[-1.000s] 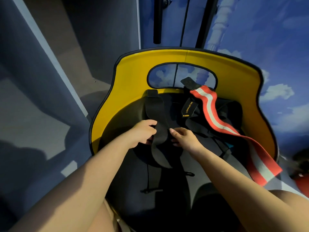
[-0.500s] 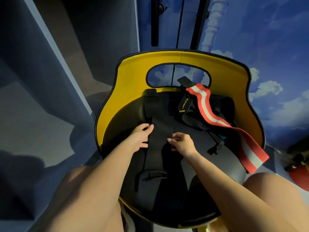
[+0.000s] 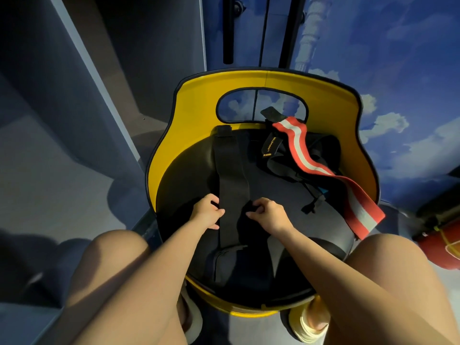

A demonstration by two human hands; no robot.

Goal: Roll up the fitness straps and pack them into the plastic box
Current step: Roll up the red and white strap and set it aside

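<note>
A wide black strap (image 3: 230, 175) lies lengthwise on the dark seat (image 3: 278, 195) of a yellow-backed chair (image 3: 189, 115). My left hand (image 3: 207, 211) pinches the strap's left edge. My right hand (image 3: 270, 212) grips its right edge, fingers curled. A red and white striped strap (image 3: 321, 168) drapes from the seat's back over the right side and hangs past the edge. Under it lies a tangle of black straps with a yellow-lettered label (image 3: 270, 148). No plastic box is in view.
My bare knees (image 3: 117, 247) frame the chair's front. A grey-blue wall and floor lie to the left, a cloud-painted wall (image 3: 398, 70) behind and right. A red object (image 3: 443, 247) sits on the floor at far right. Black poles (image 3: 228, 28) stand behind the chair.
The camera has drawn back and tilted down, bringing my knees and the chair's front rim into view. Both hands have slid toward me along the black strap, staying on its edges.
</note>
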